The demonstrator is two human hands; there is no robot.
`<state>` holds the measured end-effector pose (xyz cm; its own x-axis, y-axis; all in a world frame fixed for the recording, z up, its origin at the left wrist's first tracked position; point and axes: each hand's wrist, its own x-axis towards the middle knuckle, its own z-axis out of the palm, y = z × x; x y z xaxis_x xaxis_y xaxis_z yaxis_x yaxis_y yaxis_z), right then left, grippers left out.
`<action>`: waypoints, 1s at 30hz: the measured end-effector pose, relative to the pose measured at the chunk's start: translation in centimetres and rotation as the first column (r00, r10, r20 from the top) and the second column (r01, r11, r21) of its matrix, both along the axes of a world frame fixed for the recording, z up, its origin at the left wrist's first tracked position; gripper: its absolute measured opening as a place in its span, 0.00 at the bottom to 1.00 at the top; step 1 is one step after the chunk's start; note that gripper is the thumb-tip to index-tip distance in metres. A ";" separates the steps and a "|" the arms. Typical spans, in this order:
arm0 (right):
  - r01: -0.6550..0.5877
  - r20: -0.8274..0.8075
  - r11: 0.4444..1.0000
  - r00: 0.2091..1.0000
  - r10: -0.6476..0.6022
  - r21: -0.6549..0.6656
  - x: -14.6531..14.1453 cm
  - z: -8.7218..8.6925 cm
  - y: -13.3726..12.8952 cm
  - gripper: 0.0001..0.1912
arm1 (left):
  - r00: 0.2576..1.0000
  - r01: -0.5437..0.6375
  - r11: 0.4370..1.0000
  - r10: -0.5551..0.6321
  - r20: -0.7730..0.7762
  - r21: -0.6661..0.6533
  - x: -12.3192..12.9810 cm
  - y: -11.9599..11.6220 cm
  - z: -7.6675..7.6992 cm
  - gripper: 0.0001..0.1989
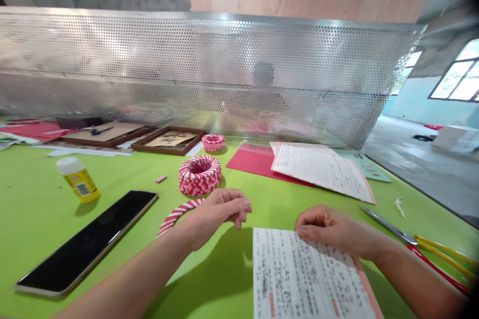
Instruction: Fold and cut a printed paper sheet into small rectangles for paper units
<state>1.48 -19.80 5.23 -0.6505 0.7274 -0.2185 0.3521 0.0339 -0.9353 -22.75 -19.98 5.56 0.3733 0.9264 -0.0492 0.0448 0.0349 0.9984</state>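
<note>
Touching a printed sheet [307,274], the right hand [333,232] looks half-closed.

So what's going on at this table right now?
A person is working at a green table. Their left hand hangs curled beside a curved red-and-white striped paper strip; I can't tell whether it's gripped. Their right hand touches the top edge of printed pages. Ahead sits a coiled red-and-white paper bowl, with a glue bottle and a smartphone to the left and scissors to the right.
</note>
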 end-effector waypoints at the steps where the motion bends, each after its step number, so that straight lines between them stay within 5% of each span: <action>1: -0.027 0.001 1.000 1.000 0.027 0.011 -0.2 0.0 -0.1 0.13 | 0.998 0.033 0.999 -0.032 -0.056 0.017 0.3 -0.1 0.3 0.11; 6: -0.122 0.026 0.989 0.992 0.120 0.079 -1.2 0.2 -0.3 0.11 | 0.854 0.318 0.948 -0.284 -0.435 0.005 2.3 -0.6 1.5 0.13; 9: -0.134 0.047 0.986 0.990 0.129 0.101 -1.3 0.4 -0.3 0.10 | 0.808 0.402 0.915 -0.361 -0.466 -0.012 2.9 -0.5 1.2 0.11; 18: -0.254 0.208 0.942 0.956 0.209 0.220 -2.3 2.0 0.0 0.09 | 0.855 0.374 0.927 -0.347 -0.385 -0.004 3.0 -0.6 0.0 0.12; 24: -0.268 0.195 0.951 0.952 0.237 0.153 -3.1 2.0 0.2 0.12 | 0.878 0.374 0.927 -0.365 -0.310 -0.031 2.3 -0.6 -0.4 0.09; 30: -0.165 0.172 0.981 0.974 0.145 0.107 -1.3 2.5 0.4 0.11 | 0.905 0.328 0.943 -0.330 -0.269 -0.054 1.6 -0.2 -0.5 0.08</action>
<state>0.15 -19.40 7.74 -0.7202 0.6481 -0.2477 0.4806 0.2085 -0.8518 -21.14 -20.13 5.05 0.6281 0.7527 -0.1975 0.3234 -0.0216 0.9460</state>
